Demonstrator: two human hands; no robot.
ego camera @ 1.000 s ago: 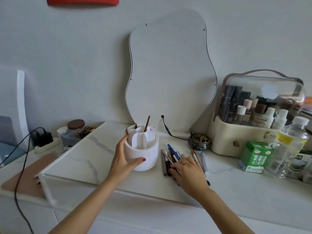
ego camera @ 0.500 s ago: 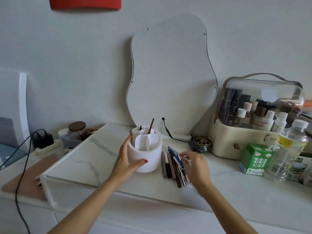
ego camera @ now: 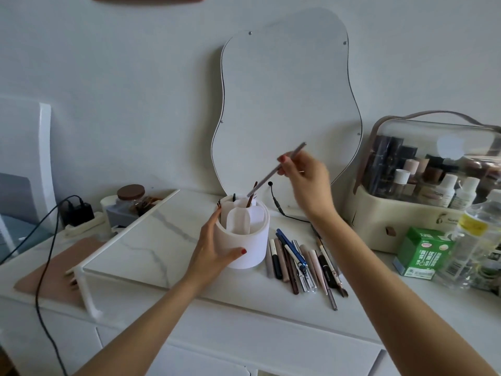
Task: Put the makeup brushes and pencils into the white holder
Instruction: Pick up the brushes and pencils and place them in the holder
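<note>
The white round holder (ego camera: 249,248) stands on the marble tray, split into compartments, with a brown-handled brush (ego camera: 250,198) and a dark spoolie upright in its back part. My left hand (ego camera: 214,249) wraps the holder's left side. My right hand (ego camera: 305,180) is raised above and right of the holder, pinching a thin grey pencil (ego camera: 275,169). The pencil slants down to the left, its lower tip just over the holder's rim. Several pencils and brushes (ego camera: 301,263) lie in a row on the tray right of the holder.
A wavy mirror (ego camera: 284,104) leans on the wall behind. A clear-lidded cosmetics case (ego camera: 423,207), a green carton (ego camera: 421,252) and a clear bottle (ego camera: 471,240) stand at the right. A black cable (ego camera: 282,210) lies behind the holder. A jar, charger and cord sit at the left.
My right hand lifted a grey pencil from the row on the tray and carried it up and left, over the holder. My left hand stayed on the holder.
</note>
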